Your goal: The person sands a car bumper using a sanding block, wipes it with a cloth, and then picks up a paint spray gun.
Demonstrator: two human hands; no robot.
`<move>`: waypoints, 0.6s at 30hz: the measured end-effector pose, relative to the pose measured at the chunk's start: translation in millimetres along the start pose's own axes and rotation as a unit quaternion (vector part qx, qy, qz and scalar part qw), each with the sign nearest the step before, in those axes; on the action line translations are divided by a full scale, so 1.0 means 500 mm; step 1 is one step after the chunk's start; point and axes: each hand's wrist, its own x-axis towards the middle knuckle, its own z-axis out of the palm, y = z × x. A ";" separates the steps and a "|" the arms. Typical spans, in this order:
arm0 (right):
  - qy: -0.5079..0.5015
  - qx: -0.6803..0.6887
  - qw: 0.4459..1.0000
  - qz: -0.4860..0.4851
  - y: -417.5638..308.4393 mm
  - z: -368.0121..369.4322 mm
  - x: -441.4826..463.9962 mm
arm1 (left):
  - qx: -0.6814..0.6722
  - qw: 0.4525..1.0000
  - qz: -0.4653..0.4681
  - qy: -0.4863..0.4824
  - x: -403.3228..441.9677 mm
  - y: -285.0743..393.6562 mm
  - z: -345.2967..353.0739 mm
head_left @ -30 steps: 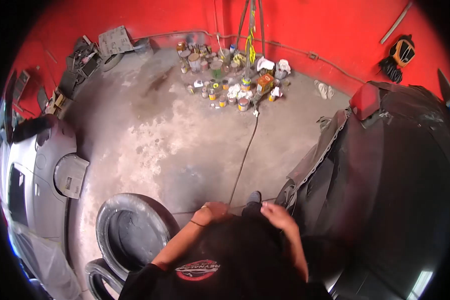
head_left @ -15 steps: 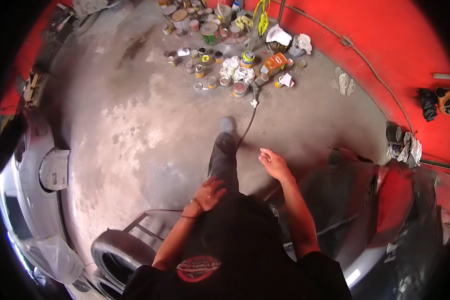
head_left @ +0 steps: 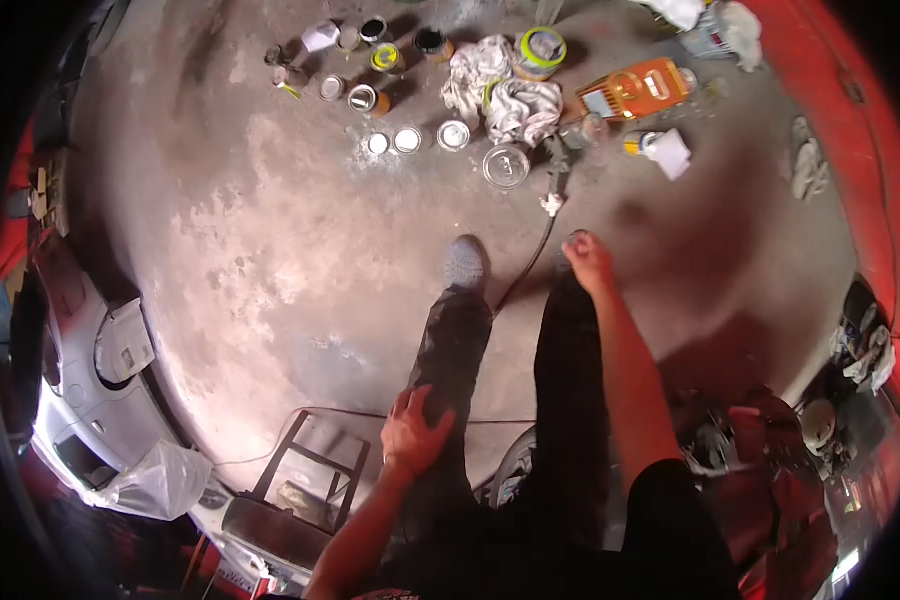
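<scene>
Standing: We look down on a stained concrete floor point(head_left: 300, 260), with our left shoe point(head_left: 465, 265) planted just short of a group of cans.
Left hand: Our left hand point(head_left: 416, 430) lies on the left trouser leg point(head_left: 445, 345), its fingers loosely spread in a wide, slack pose.
Right hand: Our right hand point(head_left: 588, 262) hangs forward over the far end of the right trouser leg point(head_left: 572, 345), fingers bent and thumb near them; we cannot tell whether anything is pinched between the tips.
Hose: Nearest that hand, a dark hose point(head_left: 526, 268) runs from a pale fitting point(head_left: 552, 205) toward our feet and passes out of sight at the left leg.
Cans: Beyond the fitting we see a round can point(head_left: 507, 166), with smaller cans to its left and a lime-rimmed can point(head_left: 541, 48) farther off.
Rags: Crumpled rags point(head_left: 525, 110) lie among them, beside an orange container point(head_left: 638, 88).
Paper: To the right, a white sheet point(head_left: 667, 155) rests against a small yellow can point(head_left: 633, 143).
Edges: A silver car point(head_left: 105, 390), partly wrapped in clear plastic point(head_left: 165, 480), stands at our left; a red wall point(head_left: 830, 60) rises at our right.
</scene>
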 end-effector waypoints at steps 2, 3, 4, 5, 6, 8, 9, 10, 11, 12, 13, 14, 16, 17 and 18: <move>0.024 -0.008 1.000 -0.013 0.011 0.049 0.150 | -0.002 0.999 0.007 0.046 0.022 0.031 -0.011; 0.050 -0.018 0.998 -0.036 0.027 0.079 0.218 | -0.004 0.998 0.012 0.068 0.034 0.049 -0.013; 0.049 0.005 0.998 -0.047 0.050 0.108 0.292 | 0.004 0.998 0.012 0.064 0.046 0.062 -0.013; 0.050 0.053 0.995 -0.074 0.066 0.138 0.358 | 0.015 0.998 0.009 0.063 0.052 0.071 -0.017; -0.041 0.173 0.983 0.047 0.106 0.182 0.436 | 0.028 0.997 0.006 0.065 0.059 0.083 -0.026; -0.006 0.132 0.991 0.002 0.090 0.201 0.497 | 0.018 0.998 -0.027 0.048 0.071 0.115 -0.035; -0.049 0.193 0.980 0.022 0.062 0.193 0.499 | 0.017 0.998 -0.035 0.046 0.076 0.121 -0.035; -0.054 0.208 0.977 -0.006 0.076 0.208 0.505 | 0.013 0.998 -0.039 0.043 0.079 0.130 -0.036; -0.019 0.155 0.988 0.017 0.080 0.218 0.496 | 0.005 0.998 -0.043 0.040 0.082 0.144 -0.039; 0.018 0.098 0.994 0.037 0.082 0.214 0.487 | 0.009 0.998 -0.051 0.029 0.072 0.155 -0.034; 0.055 0.070 0.996 0.008 0.106 0.225 0.473 | 0.015 0.998 -0.049 0.028 0.070 0.155 -0.026; 0.097 0.043 0.994 -0.025 0.123 0.221 0.455 | 0.020 0.998 -0.045 0.030 0.072 0.154 -0.019; 0.031 0.113 0.993 0.010 0.062 0.126 0.356 | 0.001 0.998 -0.045 0.040 0.059 0.156 -0.003; 0.008 0.119 0.993 0.004 0.082 0.103 0.322 | 0.003 0.998 -0.046 0.041 0.052 0.158 0.003; 0.029 0.077 0.996 -0.017 0.105 0.088 0.279 | 0.006 0.998 -0.045 0.044 0.046 0.162 0.006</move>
